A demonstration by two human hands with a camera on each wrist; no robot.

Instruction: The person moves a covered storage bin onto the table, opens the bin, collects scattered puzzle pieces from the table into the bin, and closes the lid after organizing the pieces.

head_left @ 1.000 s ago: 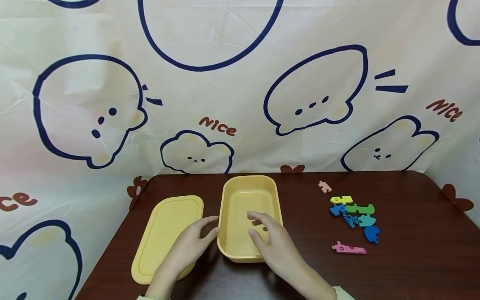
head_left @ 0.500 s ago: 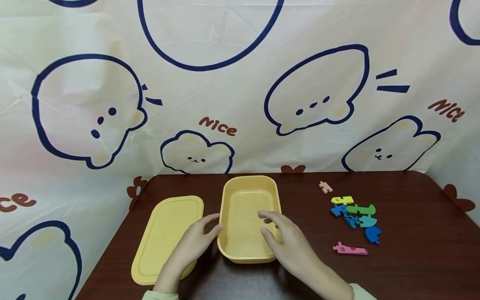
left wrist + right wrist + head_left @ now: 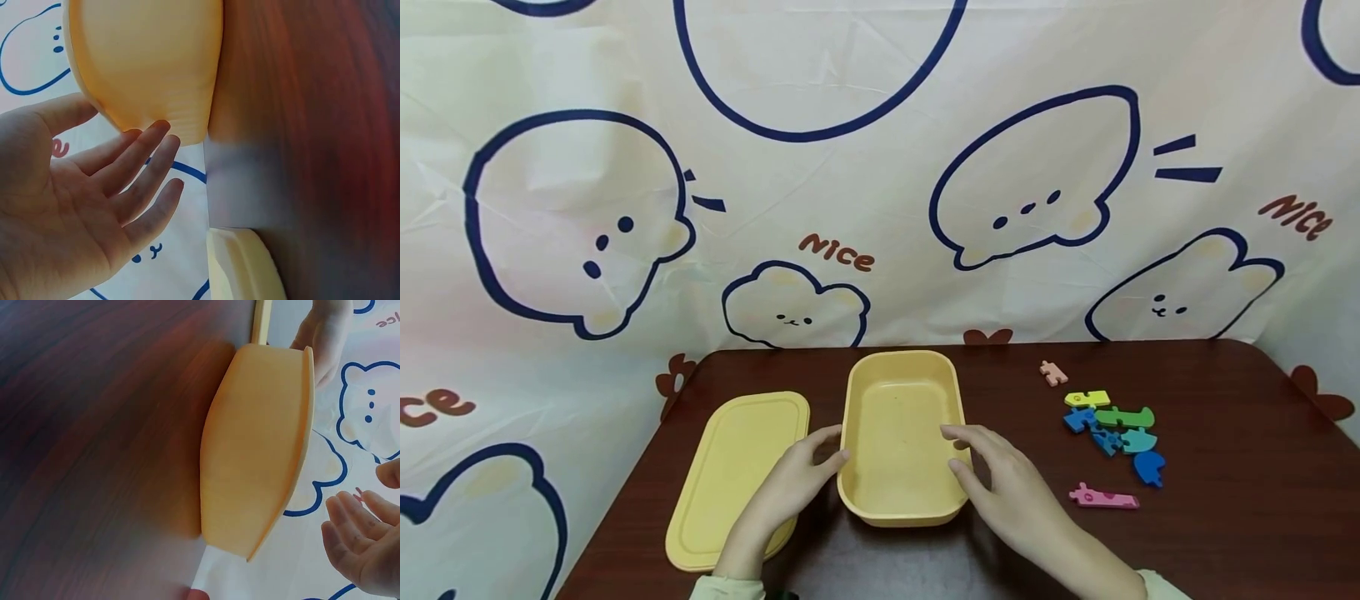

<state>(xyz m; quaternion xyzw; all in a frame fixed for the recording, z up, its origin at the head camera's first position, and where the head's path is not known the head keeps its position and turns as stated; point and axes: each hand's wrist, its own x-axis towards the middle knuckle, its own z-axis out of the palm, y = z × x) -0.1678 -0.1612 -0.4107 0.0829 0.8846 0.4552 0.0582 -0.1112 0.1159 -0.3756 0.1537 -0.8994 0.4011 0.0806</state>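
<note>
On either side of one yellow box [image 3: 895, 442], one left hand [image 3: 793, 483] and one right hand [image 3: 1015, 492], well apart from each other and neither clamped on anything: the left at the box's left wall, thumb at the rim, fingertips by the outer side, firmness of contact not to be told; the right just off the right wall, holding nothing. Box: upright near the middle of the table [image 3: 1240, 517], open-topped; judged light, fairly stiff, smooth and perhaps slippery, not fragile, walls likely to flex a little if squeezed hard. Best hold, by judgement: both long sides at once, thumbs over the lip, fingers below it. Pose: forearms slanting inward from the near side, palms turned toward the box, thumbs parted from loosely bent fingers. Beyond the left hand: one yellow lid [image 3: 737, 458], lying flat. Beyond the right hand: puzzle pieces, among them pink piece [image 3: 1105, 498], green piece [image 3: 1124, 418], yellow piece [image 3: 1087, 399]. Behind all: printed cloth [image 3: 895, 200]
</note>
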